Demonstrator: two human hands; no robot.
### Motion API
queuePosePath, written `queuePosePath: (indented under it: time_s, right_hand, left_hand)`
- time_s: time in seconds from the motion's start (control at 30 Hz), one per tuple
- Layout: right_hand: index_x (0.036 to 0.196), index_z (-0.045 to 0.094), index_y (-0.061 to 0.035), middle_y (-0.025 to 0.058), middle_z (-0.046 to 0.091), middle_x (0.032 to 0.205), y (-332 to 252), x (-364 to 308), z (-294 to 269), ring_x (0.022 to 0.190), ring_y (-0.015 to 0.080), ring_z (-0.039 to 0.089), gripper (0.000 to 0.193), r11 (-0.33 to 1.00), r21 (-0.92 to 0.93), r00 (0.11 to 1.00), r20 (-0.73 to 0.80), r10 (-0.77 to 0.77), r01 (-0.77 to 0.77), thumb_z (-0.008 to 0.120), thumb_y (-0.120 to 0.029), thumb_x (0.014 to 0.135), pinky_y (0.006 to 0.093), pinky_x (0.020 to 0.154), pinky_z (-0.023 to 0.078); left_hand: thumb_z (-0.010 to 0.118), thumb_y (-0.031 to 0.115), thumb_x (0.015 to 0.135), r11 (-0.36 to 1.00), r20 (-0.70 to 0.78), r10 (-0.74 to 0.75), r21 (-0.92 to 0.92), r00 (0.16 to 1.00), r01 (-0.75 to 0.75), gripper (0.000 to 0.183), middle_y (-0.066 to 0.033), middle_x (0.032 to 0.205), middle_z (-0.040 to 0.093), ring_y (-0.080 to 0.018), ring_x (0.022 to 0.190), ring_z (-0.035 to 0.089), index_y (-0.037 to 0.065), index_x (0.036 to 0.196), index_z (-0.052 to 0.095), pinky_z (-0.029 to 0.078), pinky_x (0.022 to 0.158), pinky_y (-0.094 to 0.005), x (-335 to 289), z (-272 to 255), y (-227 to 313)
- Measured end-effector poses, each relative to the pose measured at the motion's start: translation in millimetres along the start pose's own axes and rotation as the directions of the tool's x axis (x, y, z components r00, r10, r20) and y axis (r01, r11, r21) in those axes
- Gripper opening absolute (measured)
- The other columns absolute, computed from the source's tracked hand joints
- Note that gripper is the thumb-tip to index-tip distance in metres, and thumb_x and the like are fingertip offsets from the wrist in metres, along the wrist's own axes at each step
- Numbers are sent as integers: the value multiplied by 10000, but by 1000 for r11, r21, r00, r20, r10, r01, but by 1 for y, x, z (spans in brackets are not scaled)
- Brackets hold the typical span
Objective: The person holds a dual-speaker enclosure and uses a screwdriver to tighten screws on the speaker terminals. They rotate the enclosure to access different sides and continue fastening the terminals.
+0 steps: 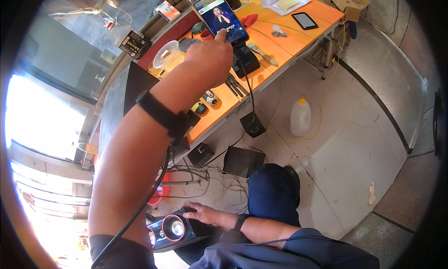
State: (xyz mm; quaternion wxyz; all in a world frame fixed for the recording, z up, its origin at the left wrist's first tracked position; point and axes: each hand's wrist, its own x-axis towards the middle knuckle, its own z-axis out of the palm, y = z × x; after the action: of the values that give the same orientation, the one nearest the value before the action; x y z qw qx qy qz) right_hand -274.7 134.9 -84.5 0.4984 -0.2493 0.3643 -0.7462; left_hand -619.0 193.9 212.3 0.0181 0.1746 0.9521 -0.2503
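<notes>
My left arm reaches up across the view, and my left hand (210, 59) points at a smartphone (221, 17). The index fingertip meets the lower part of its lit screen, with the other fingers curled in. The phone leans upright on a black stand (245, 61) at the table's near edge. Low in the view, my right hand (203, 213) grips the upper edge of a black speaker (176, 228) with orange-red rings round its cones. The speaker is by my lap, partly hidden behind my left forearm. A black strap circles each wrist.
The orange table (289, 33) bears a flat brush (262, 54), a clear plastic tub (166, 54) and a dark device with a grey screen (304, 20). A white jug (300, 118), black boxes (243, 161), tangled cables and a red basin (159, 194) occupy the floor.
</notes>
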Motion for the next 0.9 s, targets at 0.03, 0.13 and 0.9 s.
queuePosePath:
  time_s: [0.03, 0.13, 0.9]
  right_hand:
    - [1375, 583, -118, 121, 537, 1416, 0, 1, 0, 1365, 263, 463, 464, 1000, 30, 1000, 2, 9, -9, 662, -371, 995, 377, 1161, 338]
    - [1372, 583, -105, 120, 540, 1416, 0, 3, -1, 1367, 260, 461, 478, 998, 60, 1000, 9, 22, -22, 667, -377, 989, 377, 1162, 338]
    - [1379, 604, -93, 126, 581, 1398, -3, 6, -6, 1327, 248, 516, 523, 997, 77, 999, -18, 29, -27, 698, -387, 957, 367, 1139, 384]
  left_hand:
    - [656, 87, 872, 1000, -3, 3, 6, 1000, -3, 318, -226, 1590, 396, -389, 1016, 721, -61, 1154, 649, 587, 830, -492, 2, 0, -1]
    - [697, 73, 821, 1000, -4, -4, 27, 1000, 4, 388, -208, 1572, 430, -347, 1033, 733, -15, 1198, 687, 610, 818, -455, 6, -1, -2]
    - [669, 76, 825, 991, -165, -97, 78, 981, 111, 367, -205, 1483, 514, -370, 1115, 696, 8, 1185, 687, 581, 915, -466, 21, -29, -60]
